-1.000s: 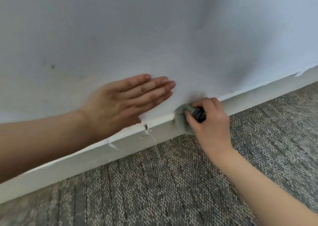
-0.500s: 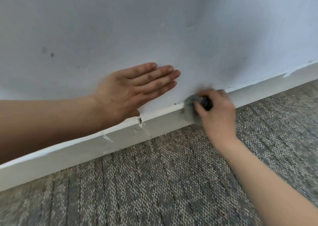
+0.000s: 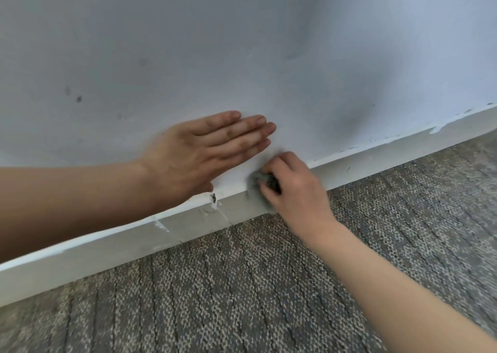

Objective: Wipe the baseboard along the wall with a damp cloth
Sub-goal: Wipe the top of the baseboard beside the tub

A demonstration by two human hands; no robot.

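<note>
We have the damp cloth (image 3: 254, 178) bunched into a small grey wad in our right hand (image 3: 295, 188), thumb and curled fingers closed round it, pressing it against the face of the white baseboard (image 3: 188, 223) just under its top edge. Our left hand (image 3: 204, 153) lies flat on the grey wall (image 3: 242, 43) above, fingers straight and together, holding nothing; its heel sits just over the baseboard's top edge.

We judge the cloth to be light, soft and limp. It will fold to whatever shape we squeeze it into, so it wants gripping as 1 compact wad with a pad of fabric left proud of the fingertips to meet the board. Being damp, it should drag a little and not slip.

Just left of the cloth, the top edge carries a dark chip with flaking white paint (image 3: 213, 199), and cracks run down the face toward the carpet (image 3: 242, 285). A soft cloth could snag there or pull flakes loose, so light pressure seems wise.
</note>
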